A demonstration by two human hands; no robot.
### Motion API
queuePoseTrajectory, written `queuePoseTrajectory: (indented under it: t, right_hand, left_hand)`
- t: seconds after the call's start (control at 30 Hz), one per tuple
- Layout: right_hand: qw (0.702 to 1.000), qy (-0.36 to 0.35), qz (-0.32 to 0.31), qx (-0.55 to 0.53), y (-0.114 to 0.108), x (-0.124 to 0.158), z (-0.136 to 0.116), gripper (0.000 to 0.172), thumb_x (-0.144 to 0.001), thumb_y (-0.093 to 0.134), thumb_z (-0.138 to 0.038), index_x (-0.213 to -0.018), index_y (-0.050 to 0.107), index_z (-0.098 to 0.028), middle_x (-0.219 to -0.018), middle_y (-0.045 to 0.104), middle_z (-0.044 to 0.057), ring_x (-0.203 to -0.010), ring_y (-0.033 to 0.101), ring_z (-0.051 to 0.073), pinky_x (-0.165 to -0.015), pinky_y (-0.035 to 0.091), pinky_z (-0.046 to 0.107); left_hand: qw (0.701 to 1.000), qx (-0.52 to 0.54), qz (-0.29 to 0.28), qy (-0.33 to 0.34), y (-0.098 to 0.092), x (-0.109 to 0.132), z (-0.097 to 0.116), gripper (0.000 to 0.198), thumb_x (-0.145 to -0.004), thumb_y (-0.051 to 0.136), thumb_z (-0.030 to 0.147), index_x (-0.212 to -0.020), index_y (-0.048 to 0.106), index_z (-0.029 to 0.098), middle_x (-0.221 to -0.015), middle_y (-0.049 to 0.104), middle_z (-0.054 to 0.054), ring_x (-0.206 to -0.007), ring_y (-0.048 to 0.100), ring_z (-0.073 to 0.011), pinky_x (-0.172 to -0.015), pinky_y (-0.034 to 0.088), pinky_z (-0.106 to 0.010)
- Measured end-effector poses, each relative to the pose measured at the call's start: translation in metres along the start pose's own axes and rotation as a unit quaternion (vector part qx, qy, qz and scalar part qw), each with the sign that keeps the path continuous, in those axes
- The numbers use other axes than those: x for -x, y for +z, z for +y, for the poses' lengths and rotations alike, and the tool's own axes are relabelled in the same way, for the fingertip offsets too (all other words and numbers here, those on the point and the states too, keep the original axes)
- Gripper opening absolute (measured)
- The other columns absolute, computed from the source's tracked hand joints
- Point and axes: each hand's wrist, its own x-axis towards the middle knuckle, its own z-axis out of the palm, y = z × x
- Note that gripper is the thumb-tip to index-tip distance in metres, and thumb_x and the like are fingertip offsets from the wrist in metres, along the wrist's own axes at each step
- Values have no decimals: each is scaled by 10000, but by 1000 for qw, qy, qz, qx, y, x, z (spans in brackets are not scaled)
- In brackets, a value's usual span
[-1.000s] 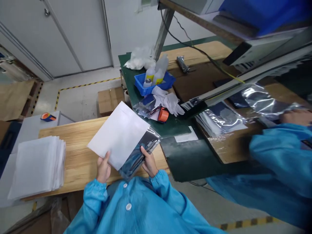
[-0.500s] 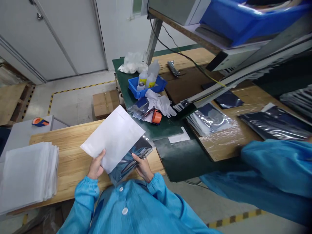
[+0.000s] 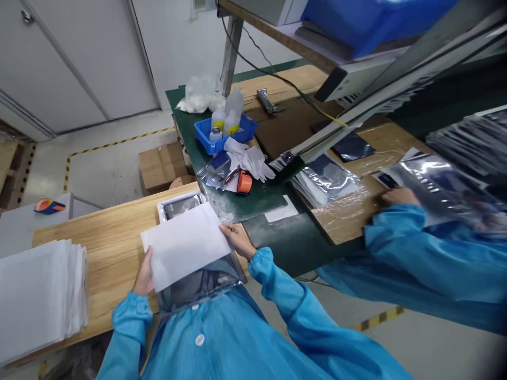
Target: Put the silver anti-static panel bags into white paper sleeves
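A white sheet of paper (image 3: 184, 245) lies over a dark, glossy item in a clear plastic bag (image 3: 200, 282), close to my body. My left hand (image 3: 144, 274) is closed on the sheet's left edge, thumb on top. At the right edge, my right hand (image 3: 239, 240) pinches the sheet between thumb and fingers. Whether either hand also holds the bag beneath cannot be made out. Just beyond the sheet, a white-bordered dark panel with a shiny surface (image 3: 182, 206) shows partly on the wooden board (image 3: 119, 232).
A stack of white sheets (image 3: 37, 290) stands on the left. Bottles in a blue tray (image 3: 225, 134), white gloves (image 3: 251, 161) and an orange tape roll (image 3: 244, 182) occupy the green table. At right, a co-worker's hand (image 3: 402, 196) is by bagged items. A shelf post slants overhead.
The sheet and bag have turned flatter and closer to my body. My right hand has moved from the bag to the sheet's edge. The white-bordered panel has come into view.
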Motion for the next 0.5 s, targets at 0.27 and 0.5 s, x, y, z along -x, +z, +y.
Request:
queuePoseTrajectory:
  t: [0.27,0.5]
  right_hand:
    - [999,0,48,-14,-3,18,34,390,-592,735,-533,-687,651,-164,-625,635,-13,-591,528,132,-551,386,240]
    - [998,52,34,-26,-19,24,43,367,-431,832,-432,-559,606,-173,-532,618,-24,-493,519,112,-499,392,233]
  left_hand:
    - [996,-18,45,71,-16,-17,-25,217,-877,577,242,-969,654,61,-775,742,-117,-798,718,-215,-775,581,-328]
    - [997,-65,-20,35,-28,-29,-37,290,-692,774,188,-946,668,96,-815,748,-99,-807,716,-238,-781,584,-357]
